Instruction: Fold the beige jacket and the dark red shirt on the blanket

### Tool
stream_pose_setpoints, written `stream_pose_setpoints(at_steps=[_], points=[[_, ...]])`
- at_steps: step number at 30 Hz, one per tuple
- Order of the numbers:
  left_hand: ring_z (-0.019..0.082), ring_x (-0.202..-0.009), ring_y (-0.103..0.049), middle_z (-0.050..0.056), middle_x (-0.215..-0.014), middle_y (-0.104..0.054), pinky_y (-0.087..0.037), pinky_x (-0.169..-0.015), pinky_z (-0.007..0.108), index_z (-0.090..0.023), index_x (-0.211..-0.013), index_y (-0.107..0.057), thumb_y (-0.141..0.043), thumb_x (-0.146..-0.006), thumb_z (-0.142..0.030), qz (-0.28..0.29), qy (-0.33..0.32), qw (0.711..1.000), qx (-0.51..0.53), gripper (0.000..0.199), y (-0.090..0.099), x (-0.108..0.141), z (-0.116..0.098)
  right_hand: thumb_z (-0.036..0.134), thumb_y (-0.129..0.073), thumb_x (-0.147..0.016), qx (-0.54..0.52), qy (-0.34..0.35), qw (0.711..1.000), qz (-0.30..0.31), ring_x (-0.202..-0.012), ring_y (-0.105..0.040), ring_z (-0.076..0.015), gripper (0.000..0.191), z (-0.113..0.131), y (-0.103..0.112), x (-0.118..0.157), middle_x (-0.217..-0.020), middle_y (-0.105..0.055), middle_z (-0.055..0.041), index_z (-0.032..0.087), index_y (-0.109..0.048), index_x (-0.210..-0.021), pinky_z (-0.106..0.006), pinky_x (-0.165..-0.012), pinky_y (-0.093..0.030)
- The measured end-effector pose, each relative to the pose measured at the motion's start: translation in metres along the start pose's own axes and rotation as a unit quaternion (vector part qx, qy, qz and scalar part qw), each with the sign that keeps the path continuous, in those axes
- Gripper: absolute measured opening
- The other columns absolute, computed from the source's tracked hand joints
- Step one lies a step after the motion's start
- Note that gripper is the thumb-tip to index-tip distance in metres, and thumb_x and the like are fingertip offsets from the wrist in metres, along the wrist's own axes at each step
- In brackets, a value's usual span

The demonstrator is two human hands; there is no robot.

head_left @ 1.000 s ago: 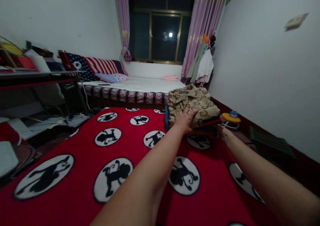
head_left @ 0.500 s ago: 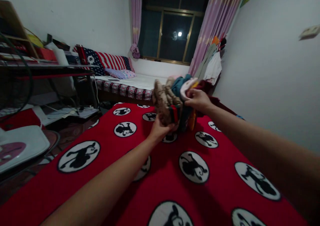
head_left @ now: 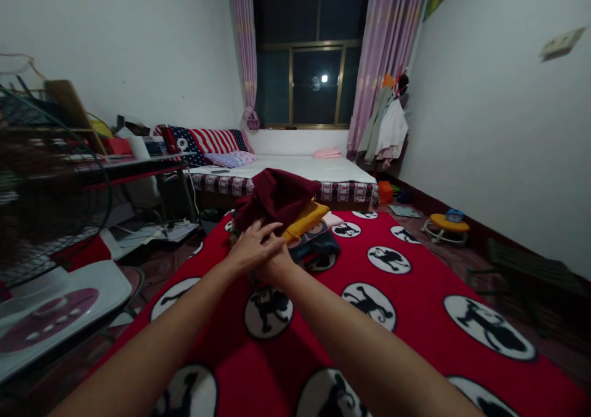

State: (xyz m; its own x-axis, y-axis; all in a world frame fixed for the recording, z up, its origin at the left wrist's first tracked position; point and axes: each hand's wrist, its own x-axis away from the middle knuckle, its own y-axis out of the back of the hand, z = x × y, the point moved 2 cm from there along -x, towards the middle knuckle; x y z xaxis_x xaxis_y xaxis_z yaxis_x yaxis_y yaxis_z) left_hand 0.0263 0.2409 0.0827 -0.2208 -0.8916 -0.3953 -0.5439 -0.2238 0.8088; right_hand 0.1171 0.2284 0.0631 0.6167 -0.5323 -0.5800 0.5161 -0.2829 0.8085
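On the red blanket (head_left: 318,318) with monkey pictures in white ovals sits a pile of clothes. A maroon garment (head_left: 281,195) lies bunched on top. Under it are a yellow garment (head_left: 307,220) and a dark blue garment (head_left: 318,247), with a printed cloth between them. My left hand (head_left: 249,247) rests against the near side of the pile, its fingers stretched to the right. Close beside it, partly overlapped, my right hand (head_left: 277,266) also touches the pile's near side; most of its fingers are hidden. Some drab cloth shows at the pile's left edge.
Behind stands a bed (head_left: 286,165) with pillows at its left. Left are a cluttered desk (head_left: 152,158), a fan (head_left: 46,201) and a white seat (head_left: 92,300). A yellow stool (head_left: 446,223) and a dark bench (head_left: 530,263) stand right.
The beige patterned garment and the white-edged one were between my hands, apart. Now my hands are together, further left, and maroon cloth tops the pile. The view has shifted.
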Motion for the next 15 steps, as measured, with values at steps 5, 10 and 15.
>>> stream_pose_setpoints(at_steps=[5, 10, 15], points=[[0.038, -0.145, -0.012, 0.009, -0.157, -0.02, -0.027, -0.111, 0.055, -0.033, -0.143, -0.041, -0.05, -0.084, -0.062, 0.022, -0.005, 0.998, -0.052, 0.066, -0.027, -0.01, -0.008, 0.009, -0.051, -0.072, -0.157, -0.093, 0.971, -0.155, -0.106, -0.056, -0.0249, 0.025, 0.004, -0.001, 0.066, -0.098, -0.069, -0.0071, 0.02, -0.067, -0.088, -0.04, -0.093, -0.043], [0.044, -0.144, 0.005, 0.013, -0.16, 0.002, -0.023, -0.107, 0.066, -0.029, -0.15, -0.024, -0.075, -0.063, -0.058, -0.003, -0.014, 0.982, -0.19, 0.105, -0.038, 0.018, -0.037, 0.013, -0.043, -0.073, -0.206, -0.351, 0.809, -0.424, -0.093, -0.058, -0.0203, 0.018, -0.045, 0.006, 0.124, -0.092, -0.061, -0.0079, 0.021, -0.057, -0.08, -0.034, -0.086, -0.046], [0.044, -0.144, 0.009, 0.011, -0.161, 0.007, -0.037, -0.099, 0.065, -0.03, -0.153, -0.013, -0.081, -0.062, -0.031, -0.02, -0.023, 0.956, -0.291, 0.113, -0.057, 0.041, -0.054, 0.031, -0.051, -0.075, -0.201, -0.549, 0.708, -0.397, -0.123, -0.049, -0.027, 0.049, -0.122, 0.011, 0.138, -0.13, -0.05, -0.018, 0.015, -0.049, -0.121, -0.039, -0.1, -0.041]])
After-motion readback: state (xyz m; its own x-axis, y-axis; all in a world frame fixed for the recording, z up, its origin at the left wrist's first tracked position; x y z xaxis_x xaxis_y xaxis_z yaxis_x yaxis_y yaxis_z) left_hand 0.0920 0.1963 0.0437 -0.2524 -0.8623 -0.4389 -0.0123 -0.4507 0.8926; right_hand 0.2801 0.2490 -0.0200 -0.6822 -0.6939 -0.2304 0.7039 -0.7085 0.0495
